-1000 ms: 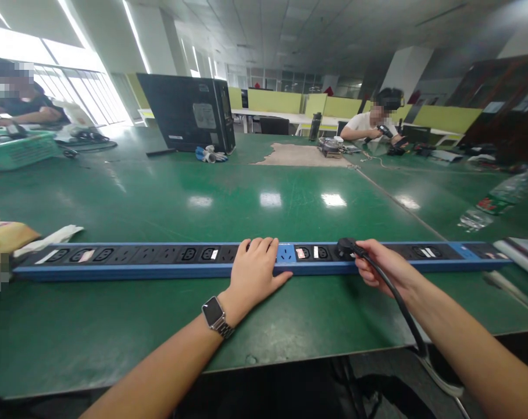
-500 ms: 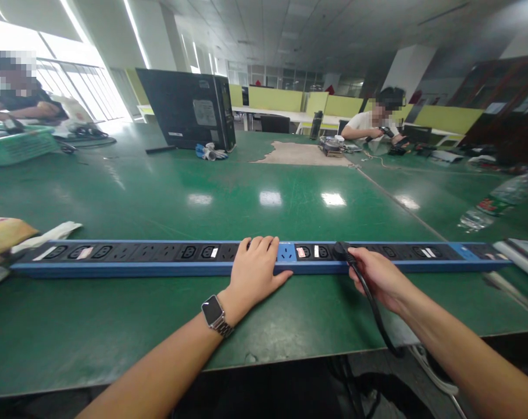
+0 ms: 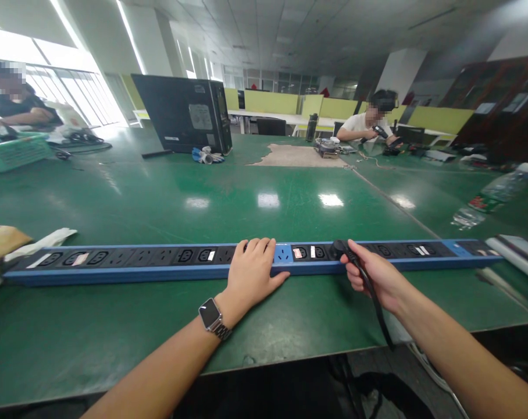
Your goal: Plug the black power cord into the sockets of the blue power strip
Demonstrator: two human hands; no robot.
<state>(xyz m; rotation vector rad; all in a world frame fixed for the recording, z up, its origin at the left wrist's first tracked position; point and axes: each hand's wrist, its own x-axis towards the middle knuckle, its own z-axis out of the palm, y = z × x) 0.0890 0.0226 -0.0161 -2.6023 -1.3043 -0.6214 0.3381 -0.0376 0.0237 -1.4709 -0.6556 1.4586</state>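
A long blue power strip [image 3: 124, 276] with black socket modules lies across the green table. My left hand [image 3: 250, 265], with a watch [image 3: 211, 314] on its wrist, grips the strip near the middle. Its fingers reach over the top to the far edge, and the thumb lies along the near side. Farther right, a black plug [image 3: 338, 249] sits at one of the sockets; how deep it goes I cannot tell. My right hand [image 3: 375, 273] is closed around the plug's rear end and its thick black cord [image 3: 380, 317], which hangs toward the table's front edge.
Beyond the strip stand a black computer tower [image 3: 181, 116] and a pair of gloves [image 3: 207, 155]. A plastic bottle [image 3: 493, 195] lies at the right, and a green basket [image 3: 17, 152] is at the far left. Two other people sit across the table.
The view has shifted slightly. My right thumb and fingers have changed their hold a little at the plug. My left hand keeps its place on the power strip.
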